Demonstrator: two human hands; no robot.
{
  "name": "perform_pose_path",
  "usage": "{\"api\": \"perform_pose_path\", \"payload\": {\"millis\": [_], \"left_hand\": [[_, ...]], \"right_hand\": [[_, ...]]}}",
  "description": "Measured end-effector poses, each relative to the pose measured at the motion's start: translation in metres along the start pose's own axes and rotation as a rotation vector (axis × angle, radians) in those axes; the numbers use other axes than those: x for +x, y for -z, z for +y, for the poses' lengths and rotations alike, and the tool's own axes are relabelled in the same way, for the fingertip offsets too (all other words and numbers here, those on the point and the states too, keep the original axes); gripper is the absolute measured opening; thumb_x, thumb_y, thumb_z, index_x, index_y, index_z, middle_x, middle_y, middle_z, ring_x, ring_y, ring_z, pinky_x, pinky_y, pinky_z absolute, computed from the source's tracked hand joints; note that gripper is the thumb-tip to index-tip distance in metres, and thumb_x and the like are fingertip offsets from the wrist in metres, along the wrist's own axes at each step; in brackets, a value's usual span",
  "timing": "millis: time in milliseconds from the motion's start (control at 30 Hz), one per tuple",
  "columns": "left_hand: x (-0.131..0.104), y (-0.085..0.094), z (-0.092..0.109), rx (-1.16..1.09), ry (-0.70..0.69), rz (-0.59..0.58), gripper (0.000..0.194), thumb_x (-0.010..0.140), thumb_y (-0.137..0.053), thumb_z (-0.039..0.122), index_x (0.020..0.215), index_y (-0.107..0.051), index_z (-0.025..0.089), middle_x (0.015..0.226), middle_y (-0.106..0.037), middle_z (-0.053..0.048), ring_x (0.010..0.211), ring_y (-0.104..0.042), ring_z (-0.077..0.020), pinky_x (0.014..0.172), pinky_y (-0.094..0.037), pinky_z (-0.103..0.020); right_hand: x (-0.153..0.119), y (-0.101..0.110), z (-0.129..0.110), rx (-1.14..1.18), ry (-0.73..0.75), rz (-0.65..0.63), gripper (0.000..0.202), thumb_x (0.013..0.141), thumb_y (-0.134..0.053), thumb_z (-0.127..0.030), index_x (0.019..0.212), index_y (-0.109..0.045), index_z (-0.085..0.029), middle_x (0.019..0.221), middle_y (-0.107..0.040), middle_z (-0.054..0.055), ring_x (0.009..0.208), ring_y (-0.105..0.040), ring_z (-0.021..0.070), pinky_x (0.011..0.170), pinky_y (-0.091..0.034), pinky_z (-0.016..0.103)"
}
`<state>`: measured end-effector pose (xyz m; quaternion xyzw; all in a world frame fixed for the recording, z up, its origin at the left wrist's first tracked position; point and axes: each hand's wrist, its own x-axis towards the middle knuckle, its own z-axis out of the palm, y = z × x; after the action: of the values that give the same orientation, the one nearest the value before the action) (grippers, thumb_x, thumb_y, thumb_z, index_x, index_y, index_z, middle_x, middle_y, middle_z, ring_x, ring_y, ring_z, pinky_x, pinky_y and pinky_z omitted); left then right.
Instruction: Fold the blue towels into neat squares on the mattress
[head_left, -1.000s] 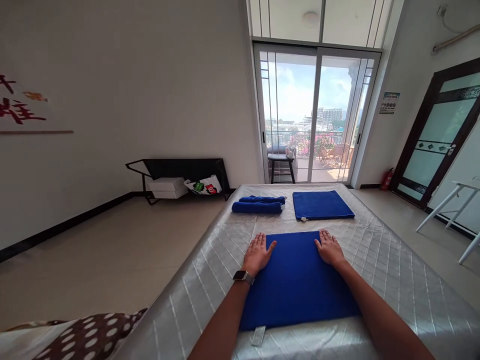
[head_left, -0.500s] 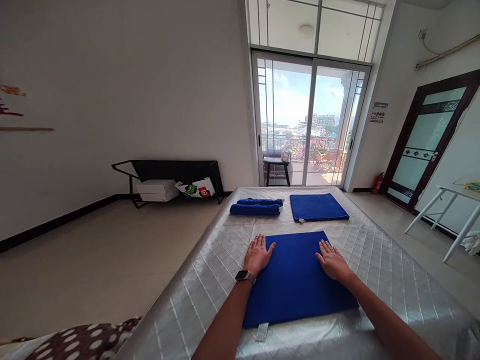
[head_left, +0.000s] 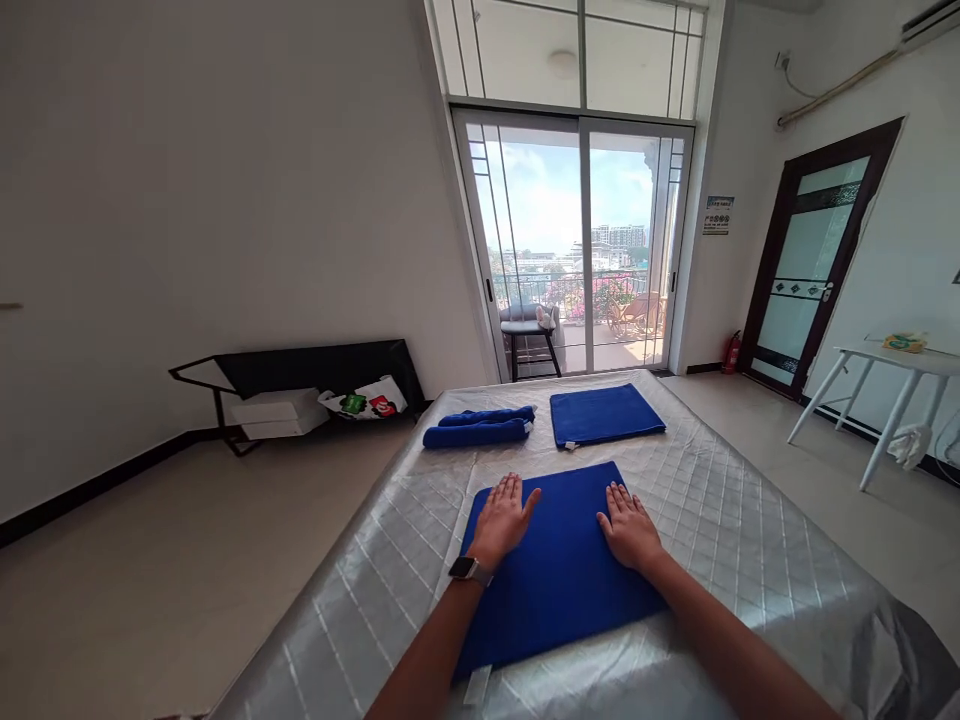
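A folded blue cloth (head_left: 562, 560) lies flat on the bed's silvery quilted cover (head_left: 390, 560), a white tag sticking out at its near left corner. My left hand (head_left: 501, 518), with a watch (head_left: 465, 568) on the wrist, rests on the cloth's left part, fingers stretched out. On the right part lies my right hand (head_left: 628, 528), palm down and fingers extended. Neither hand grips anything. Beyond them are a second flat folded blue cloth (head_left: 607, 414) on the right and rolled blue cloths (head_left: 478, 428) on the left.
A black rack (head_left: 315, 370) holding white boxes (head_left: 277, 412) and a bag stands by the left wall. Sliding glass doors (head_left: 577, 250) are past the bed's far end. To the right are a white table (head_left: 892, 358), a fire extinguisher (head_left: 731, 353) and a door (head_left: 817, 260).
The view has turned a little to the right. My left hand has moved inward from the cloth's left edge onto its surface; the right hand also sits slightly further in.
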<state>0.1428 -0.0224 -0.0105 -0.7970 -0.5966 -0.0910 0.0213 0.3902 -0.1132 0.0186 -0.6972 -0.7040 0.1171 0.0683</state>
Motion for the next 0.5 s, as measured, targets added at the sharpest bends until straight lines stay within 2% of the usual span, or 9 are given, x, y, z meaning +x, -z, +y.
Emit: {"api": "perform_pose_path", "payload": {"millis": [67,167,233,267,300,367,433,500], "left_hand": [[-0.002,-0.003,0.043,-0.042,-0.141,-0.008,0.071,0.104,-0.019,0.057,0.155,-0.042,0.013,0.161,-0.043,-0.015,0.152,-0.033,-0.0277,0.124,-0.028,-0.047],[-0.006,-0.013,0.106,-0.106,-0.306,-0.035,0.065,0.106,-0.019,0.051,0.156,-0.041,0.015,0.163,-0.039,-0.014,0.153,-0.031,-0.0258,0.125,-0.028,-0.046],[-0.009,-0.019,0.131,-0.132,-0.350,-0.044,0.064,0.106,-0.017,0.048,0.157,-0.038,0.014,0.162,-0.040,-0.014,0.153,-0.031,-0.0259,0.124,-0.029,-0.048],[-0.011,-0.020,0.136,-0.135,-0.351,-0.043,0.064,0.107,-0.016,0.048,0.157,-0.038,0.015,0.162,-0.041,-0.014,0.153,-0.032,-0.0259,0.124,-0.030,-0.049],[-0.013,-0.021,0.136,-0.130,-0.341,-0.039,0.065,0.107,-0.015,0.048,0.157,-0.037,0.015,0.161,-0.041,-0.014,0.152,-0.032,-0.0260,0.124,-0.030,-0.049],[-0.018,-0.020,0.121,-0.100,-0.289,-0.029,0.066,0.106,-0.015,0.050,0.157,-0.039,0.014,0.162,-0.041,-0.014,0.153,-0.032,-0.0262,0.124,-0.030,-0.048],[-0.027,-0.017,0.091,-0.061,-0.212,-0.025,0.068,0.106,-0.017,0.053,0.156,-0.041,0.013,0.162,-0.039,-0.014,0.153,-0.031,-0.0265,0.124,-0.029,-0.047],[-0.040,-0.014,0.053,-0.026,-0.126,-0.028,0.070,0.105,-0.018,0.054,0.155,-0.041,0.011,0.163,-0.037,-0.015,0.153,-0.030,-0.0269,0.125,-0.028,-0.047]], "right_hand": [[0.000,0.000,0.000,-0.008,0.000,0.003,0.068,0.104,-0.021,-0.041,0.162,-0.020,-0.005,0.169,-0.018,0.012,0.157,-0.013,0.0195,0.126,-0.010,0.038],[0.000,-0.002,0.002,-0.035,0.025,0.010,0.065,0.102,-0.025,-0.032,0.161,-0.022,-0.005,0.169,-0.019,0.012,0.157,-0.014,0.0201,0.126,-0.012,0.039],[0.001,-0.004,0.004,-0.052,0.053,0.015,0.064,0.100,-0.027,-0.026,0.162,-0.023,-0.007,0.169,-0.019,0.012,0.157,-0.013,0.0205,0.126,-0.012,0.039],[0.001,-0.005,0.005,-0.054,0.062,0.017,0.064,0.100,-0.028,-0.025,0.161,-0.024,-0.007,0.168,-0.020,0.012,0.157,-0.013,0.0209,0.126,-0.013,0.039],[0.002,-0.006,0.006,-0.051,0.063,0.020,0.064,0.101,-0.027,-0.026,0.161,-0.024,-0.007,0.168,-0.020,0.013,0.157,-0.013,0.0212,0.126,-0.013,0.040],[0.004,-0.007,0.006,-0.034,0.044,0.027,0.065,0.102,-0.026,-0.033,0.161,-0.023,-0.005,0.168,-0.021,0.014,0.157,-0.014,0.0215,0.126,-0.013,0.040],[0.006,-0.008,0.006,-0.019,0.023,0.035,0.067,0.104,-0.023,-0.040,0.161,-0.022,-0.005,0.168,-0.021,0.013,0.157,-0.015,0.0212,0.126,-0.013,0.040],[0.008,-0.010,0.006,-0.014,0.015,0.040,0.068,0.104,-0.022,-0.043,0.162,-0.021,-0.007,0.168,-0.021,0.013,0.157,-0.015,0.0210,0.126,-0.012,0.040]]}}
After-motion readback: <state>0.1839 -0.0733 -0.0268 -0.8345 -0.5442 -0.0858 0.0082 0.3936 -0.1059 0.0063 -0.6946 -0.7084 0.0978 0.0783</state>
